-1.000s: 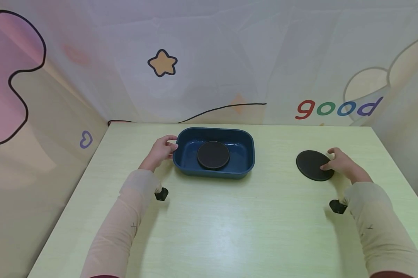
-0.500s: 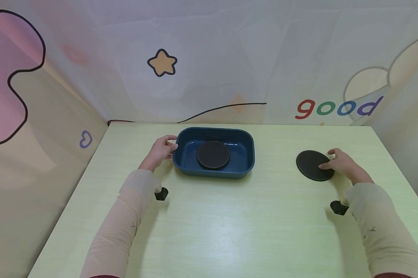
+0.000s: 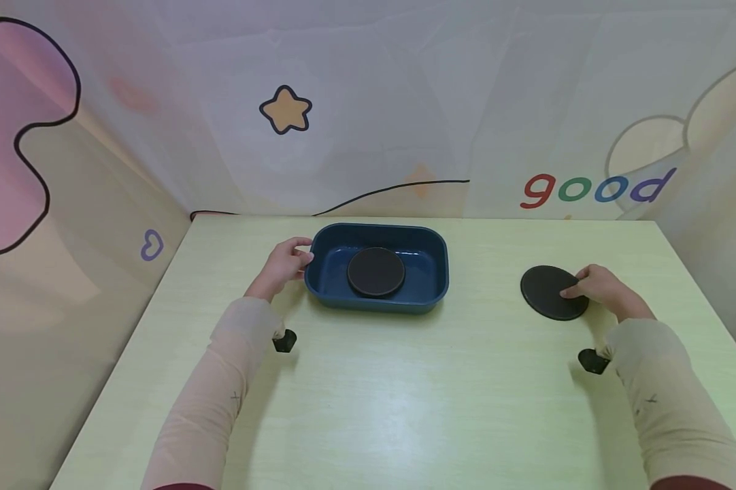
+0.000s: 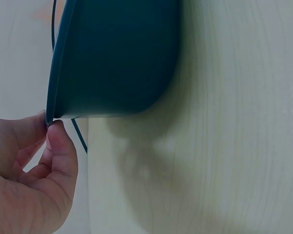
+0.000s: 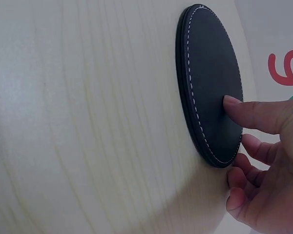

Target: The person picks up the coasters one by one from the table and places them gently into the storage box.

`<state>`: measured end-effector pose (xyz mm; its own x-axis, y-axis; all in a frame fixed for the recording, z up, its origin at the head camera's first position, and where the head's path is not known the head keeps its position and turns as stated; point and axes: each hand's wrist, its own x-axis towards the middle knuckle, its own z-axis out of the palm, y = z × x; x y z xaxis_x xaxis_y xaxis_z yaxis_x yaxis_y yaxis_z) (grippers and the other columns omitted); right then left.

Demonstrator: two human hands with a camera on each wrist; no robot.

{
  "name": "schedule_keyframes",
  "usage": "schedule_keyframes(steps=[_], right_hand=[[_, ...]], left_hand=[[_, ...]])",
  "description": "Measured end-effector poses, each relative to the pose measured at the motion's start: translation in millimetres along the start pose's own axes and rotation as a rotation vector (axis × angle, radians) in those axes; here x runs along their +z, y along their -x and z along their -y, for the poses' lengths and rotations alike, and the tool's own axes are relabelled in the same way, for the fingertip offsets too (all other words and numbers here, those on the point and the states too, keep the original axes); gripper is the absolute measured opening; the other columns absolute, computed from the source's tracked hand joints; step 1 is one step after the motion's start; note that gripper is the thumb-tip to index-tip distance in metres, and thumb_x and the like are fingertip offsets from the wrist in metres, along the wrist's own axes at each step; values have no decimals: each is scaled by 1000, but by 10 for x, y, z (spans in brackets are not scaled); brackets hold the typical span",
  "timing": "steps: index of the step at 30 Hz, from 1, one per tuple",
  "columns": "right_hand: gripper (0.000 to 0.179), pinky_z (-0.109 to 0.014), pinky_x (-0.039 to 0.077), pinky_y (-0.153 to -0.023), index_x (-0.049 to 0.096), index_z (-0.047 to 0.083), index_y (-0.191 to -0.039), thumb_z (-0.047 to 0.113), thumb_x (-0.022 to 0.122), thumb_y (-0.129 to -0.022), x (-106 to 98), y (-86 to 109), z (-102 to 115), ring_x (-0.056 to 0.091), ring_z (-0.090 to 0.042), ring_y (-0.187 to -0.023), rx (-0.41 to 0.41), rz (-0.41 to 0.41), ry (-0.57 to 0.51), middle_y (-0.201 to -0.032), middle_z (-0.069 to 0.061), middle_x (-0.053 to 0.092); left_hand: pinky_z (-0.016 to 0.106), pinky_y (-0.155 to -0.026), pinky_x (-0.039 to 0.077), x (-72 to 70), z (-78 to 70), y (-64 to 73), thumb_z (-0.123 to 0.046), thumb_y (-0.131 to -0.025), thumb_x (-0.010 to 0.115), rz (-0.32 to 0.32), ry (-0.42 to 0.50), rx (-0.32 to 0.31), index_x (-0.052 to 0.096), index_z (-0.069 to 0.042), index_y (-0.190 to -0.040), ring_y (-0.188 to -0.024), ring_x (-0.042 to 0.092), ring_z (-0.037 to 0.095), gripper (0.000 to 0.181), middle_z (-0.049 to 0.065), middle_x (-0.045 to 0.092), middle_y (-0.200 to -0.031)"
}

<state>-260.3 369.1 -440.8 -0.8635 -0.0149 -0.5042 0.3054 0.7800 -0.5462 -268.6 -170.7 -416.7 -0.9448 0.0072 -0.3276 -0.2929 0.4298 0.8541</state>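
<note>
Near the back of the table is a dark blue rectangular dish [image 3: 368, 306] with rounded corners. A round black disc [image 3: 375, 272] lies inside it. At the dish's left end, my left hand [image 3: 279, 268] pinches the rim [image 4: 52, 92] between thumb and fingertips. To the right, a round black coaster [image 3: 545, 291] with white edge stitching lies on the table; its side [image 5: 184, 90] shows more than one layer. My right hand [image 3: 608, 289] holds its right edge, thumb [image 5: 254, 114] on the top face and fingers curled at the rim, their tips partly hidden.
The pale wood-grain table [image 3: 392, 395] reaches a printed cloth wall [image 3: 368, 102] just behind the dish. Cloth also rises along the left and right sides. Small black devices [image 3: 284, 341] hang beneath both wrists.
My right hand's fingers have drawn in toward the coaster's edge, with the thumb still on top. The left hand and the dish have stayed in place.
</note>
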Motion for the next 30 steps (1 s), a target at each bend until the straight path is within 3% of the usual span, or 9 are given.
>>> schedule_keyframes(steps=[15,23,30], right_hand=[[61,-47,32,-84,31,-12,-110,27,65,-78,0,33,47,32,-38,-97,19,33,21,-106,-26,32],[54,-41,32,-78,30,-11,-105,22,64,-78,3,78,61,32,-37,-95,-32,30,-6,-102,-23,33],[56,-43,34,-79,26,-12,-111,18,62,-80,6,118,99,33,-38,-97,-60,42,-20,-108,-27,31]], left_hand=[[22,-63,46,1,7,-1,-12,-92,45,-1,13,1,41,-11,-129,-89,54,26,37,13,49,-104],[21,-63,46,-1,11,-12,-11,-92,45,0,7,2,41,-11,-129,-84,54,23,37,14,49,-104],[21,-63,46,1,9,1,-12,-92,45,6,13,10,41,-11,-129,-80,54,20,37,12,49,-102]])
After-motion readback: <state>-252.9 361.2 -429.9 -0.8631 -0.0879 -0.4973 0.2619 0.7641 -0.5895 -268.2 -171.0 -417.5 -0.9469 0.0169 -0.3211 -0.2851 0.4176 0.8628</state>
